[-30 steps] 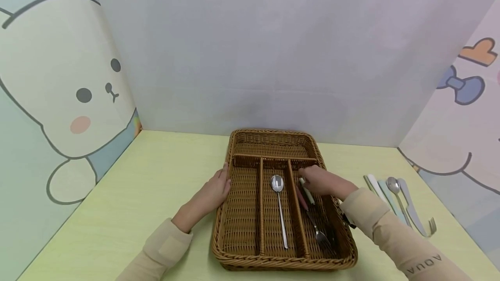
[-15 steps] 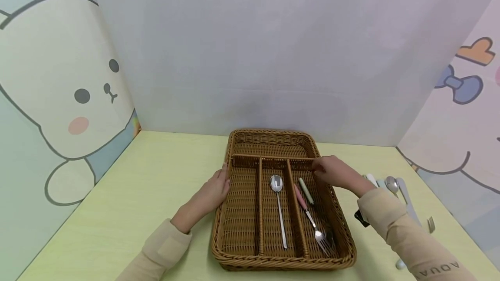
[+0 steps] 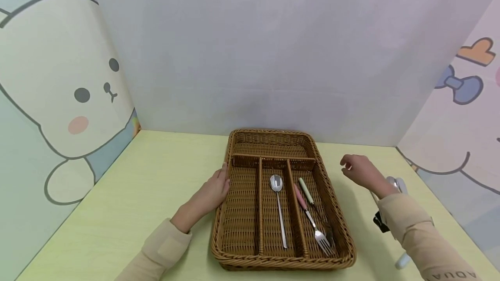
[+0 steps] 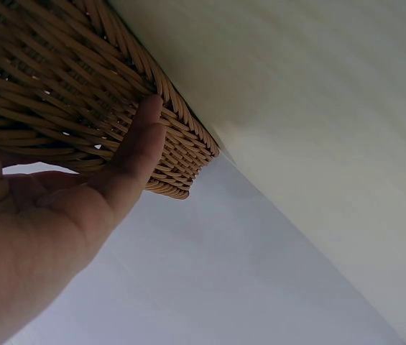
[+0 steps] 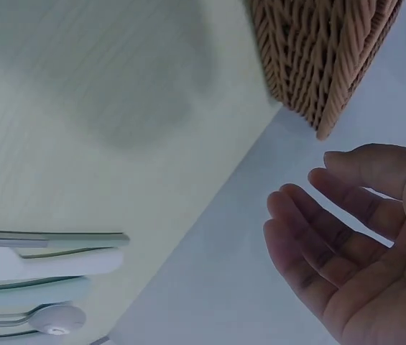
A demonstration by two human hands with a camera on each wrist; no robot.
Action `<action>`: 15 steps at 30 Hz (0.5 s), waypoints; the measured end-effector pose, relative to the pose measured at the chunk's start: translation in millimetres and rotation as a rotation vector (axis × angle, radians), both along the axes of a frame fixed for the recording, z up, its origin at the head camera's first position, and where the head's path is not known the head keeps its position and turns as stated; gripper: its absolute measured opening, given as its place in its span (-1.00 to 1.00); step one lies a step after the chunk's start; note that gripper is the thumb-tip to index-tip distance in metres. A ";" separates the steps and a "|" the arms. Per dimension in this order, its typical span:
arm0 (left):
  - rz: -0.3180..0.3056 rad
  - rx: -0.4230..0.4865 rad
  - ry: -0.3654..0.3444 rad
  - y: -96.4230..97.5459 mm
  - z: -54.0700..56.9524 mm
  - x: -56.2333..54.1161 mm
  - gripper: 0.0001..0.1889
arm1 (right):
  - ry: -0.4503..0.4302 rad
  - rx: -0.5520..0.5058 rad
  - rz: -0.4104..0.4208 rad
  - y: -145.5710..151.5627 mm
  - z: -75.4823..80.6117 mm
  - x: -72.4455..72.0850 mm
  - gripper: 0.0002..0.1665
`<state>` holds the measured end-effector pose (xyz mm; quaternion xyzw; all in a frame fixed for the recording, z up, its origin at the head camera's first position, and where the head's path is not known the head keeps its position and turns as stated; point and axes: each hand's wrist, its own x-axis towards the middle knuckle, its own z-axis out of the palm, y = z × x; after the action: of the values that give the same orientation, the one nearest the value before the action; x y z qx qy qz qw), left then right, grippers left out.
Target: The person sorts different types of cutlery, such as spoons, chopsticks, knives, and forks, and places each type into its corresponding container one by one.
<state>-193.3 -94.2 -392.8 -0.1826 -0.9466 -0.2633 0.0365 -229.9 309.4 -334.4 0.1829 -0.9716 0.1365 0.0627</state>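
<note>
A brown wicker cutlery basket (image 3: 283,263) stands on the table, divided into compartments. My left hand (image 3: 211,190) rests at its left side, straight fingers (image 4: 141,147) against the outer weave in the left wrist view. A long silver spoon (image 3: 280,211) lies in the middle compartment. In the right one are a pink-handled fork (image 3: 310,218) and a utensil with a pale green handle (image 3: 306,191), its dark metal end in shadow. My right hand (image 3: 361,170) hovers right of the basket, fingers loosely bent, holding nothing; the right wrist view shows its bare palm.
More cutlery lies on the table at the right, partly behind the right forearm. The right wrist view shows a spoon (image 5: 57,318), a white handle (image 5: 66,264) and a mint handle (image 5: 30,291) there. A pale wall (image 3: 273,55) rises behind the table.
My right hand has let go of the green-handled utensil in the right compartment, lifted out over the rim and moved right. The left hand has stayed at the basket's side.
</note>
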 end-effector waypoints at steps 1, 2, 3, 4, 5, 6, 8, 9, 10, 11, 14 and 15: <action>0.000 0.002 0.000 -0.1 0.2 0.2 -0.43 | -0.003 0.001 -0.015 3.9 -1.8 0.6 -0.85; 0.000 0.002 -0.003 -0.1 -0.1 0.1 -0.43 | -0.007 -0.001 -0.028 7.9 -3.4 1.0 -0.84; -0.001 0.002 -0.003 -0.1 -0.2 0.2 -0.43 | -0.012 -0.001 -0.040 11.4 -4.9 1.7 -0.83; -0.001 0.001 -0.006 -0.1 -0.3 0.2 -0.43 | -0.020 -0.001 -0.054 14.8 -6.4 2.3 -0.81; 0.000 0.000 -0.006 -0.1 -0.5 0.0 -0.43 | -0.028 0.002 -0.065 17.8 -7.6 3.0 -0.80; 0.001 0.000 -0.007 -0.1 -0.6 0.0 -0.43 | -0.035 0.004 -0.077 20.6 -9.3 3.5 -0.79; 0.000 -0.001 -0.004 0.0 -0.4 0.0 -0.43 | -0.049 0.009 -0.094 25.9 -11.9 4.2 -0.76; 0.000 -0.003 -0.001 0.1 -0.2 0.1 -0.43 | -0.060 0.014 -0.105 28.3 -13.5 4.7 -0.75; 0.000 -0.003 -0.001 0.2 0.1 0.1 -0.43 | -0.074 0.021 -0.117 30.7 -14.8 5.1 -0.73; 0.000 -0.002 0.001 0.3 0.3 0.2 -0.43 | -0.085 0.031 -0.124 33.0 -16.3 5.5 -0.72; -0.001 -0.005 0.007 0.2 0.4 0.2 -0.43 | -0.130 0.065 -0.149 40.0 -20.7 6.6 -0.70; -0.001 -0.006 0.008 0.2 0.3 0.2 -0.43 | -0.146 0.077 -0.158 42.2 -22.1 7.0 -0.69</action>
<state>-193.1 -94.0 -392.5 -0.1843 -0.9471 -0.2598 0.0397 -222.9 351.7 -356.4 0.0974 -0.9895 0.1065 -0.0049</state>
